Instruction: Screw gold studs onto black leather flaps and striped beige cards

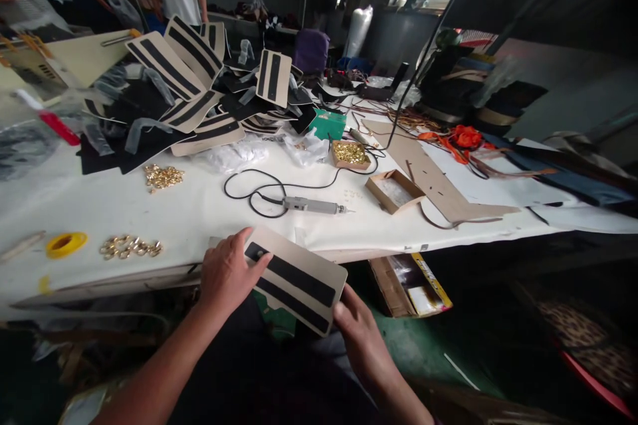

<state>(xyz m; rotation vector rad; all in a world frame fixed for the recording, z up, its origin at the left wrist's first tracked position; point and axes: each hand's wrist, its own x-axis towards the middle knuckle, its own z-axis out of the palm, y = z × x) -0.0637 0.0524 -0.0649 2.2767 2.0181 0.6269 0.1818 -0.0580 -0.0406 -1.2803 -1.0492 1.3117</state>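
Note:
A beige rectangular panel (319,269) with two black strips is held over the table's front edge, tilted down to the right. My left hand (230,272) grips its left end, the thumb lying on the upper black strip near a small round spot. At the right end, my right hand (356,325) is closed round the panel's edge, with some fingers hidden behind it. Just beyond the panel lies a grey electric screwdriver (314,205) with a black cord. Gold metal fittings (130,247) are scattered to the left, beside a yellow tape roll (66,244).
More striped panels (174,66) are heaped with black pieces at the back left. A small box of gold parts (350,154) and an open cardboard tray (395,190) stand right of centre. Another gold pile (163,176) lies left. People stand behind the table (199,202).

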